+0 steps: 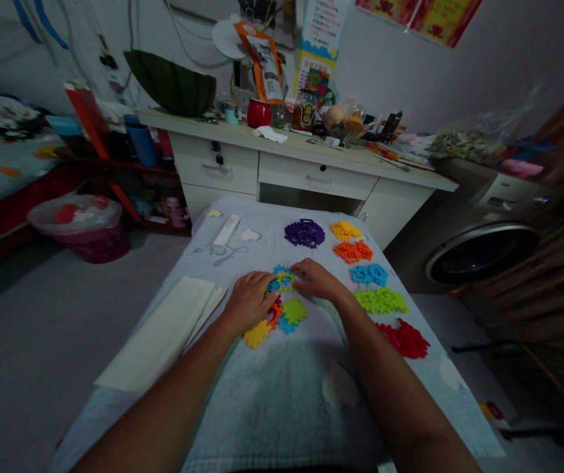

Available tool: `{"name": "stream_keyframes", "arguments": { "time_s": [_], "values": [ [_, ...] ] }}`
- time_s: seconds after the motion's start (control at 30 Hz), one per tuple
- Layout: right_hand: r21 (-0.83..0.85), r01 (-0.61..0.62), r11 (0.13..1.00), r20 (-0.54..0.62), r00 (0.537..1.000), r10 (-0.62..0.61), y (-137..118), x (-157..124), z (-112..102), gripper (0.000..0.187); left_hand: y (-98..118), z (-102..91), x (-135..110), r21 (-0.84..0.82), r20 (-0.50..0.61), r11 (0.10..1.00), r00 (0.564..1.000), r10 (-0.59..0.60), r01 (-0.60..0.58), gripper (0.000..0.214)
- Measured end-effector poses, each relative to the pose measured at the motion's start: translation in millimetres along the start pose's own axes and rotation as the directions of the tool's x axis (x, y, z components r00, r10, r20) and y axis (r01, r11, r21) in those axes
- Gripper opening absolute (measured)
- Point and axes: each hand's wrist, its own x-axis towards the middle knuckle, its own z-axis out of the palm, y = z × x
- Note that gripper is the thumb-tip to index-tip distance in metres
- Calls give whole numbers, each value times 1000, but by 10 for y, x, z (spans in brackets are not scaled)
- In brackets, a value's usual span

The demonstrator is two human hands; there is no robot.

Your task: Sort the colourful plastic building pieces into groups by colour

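Observation:
A cluster of joined toothed plastic gear pieces lies on the cloth-covered table between my hands, with a yellow-green gear [294,311], a yellow gear [257,334] and blue and orange ones. My left hand [251,299] is closed over the cluster's left edge, hiding part of it. My right hand [315,278] has its fingers and thumb bent together at the right edge of the upper blue and green gear pieces [285,281]. What its fingertips grip is partly hidden.
Sorted piles run down the right side: yellow [345,230], orange [353,251], blue [369,274], green [382,301] and red pieces [407,339]. A purple pile [304,233] lies farther back. At left are a white box [227,230] and a folded cream cloth [164,335]. A drawer desk [223,164] stands behind.

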Motion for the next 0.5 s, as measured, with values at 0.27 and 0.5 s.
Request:
{"name": "stream_keyframes", "arguments": {
  "time_s": [0.27, 0.5],
  "values": [
    [-50, -12, 999, -27, 1000, 11, -115, -39, 178, 49, -19, 16, 11, 25, 0, 999, 1000, 22, -22, 36],
    [86, -144, 986, -109, 982, 153, -67, -204, -79, 18, -55, 54, 17, 42, 5, 999, 1000, 12, -12, 37]
  ]
}}
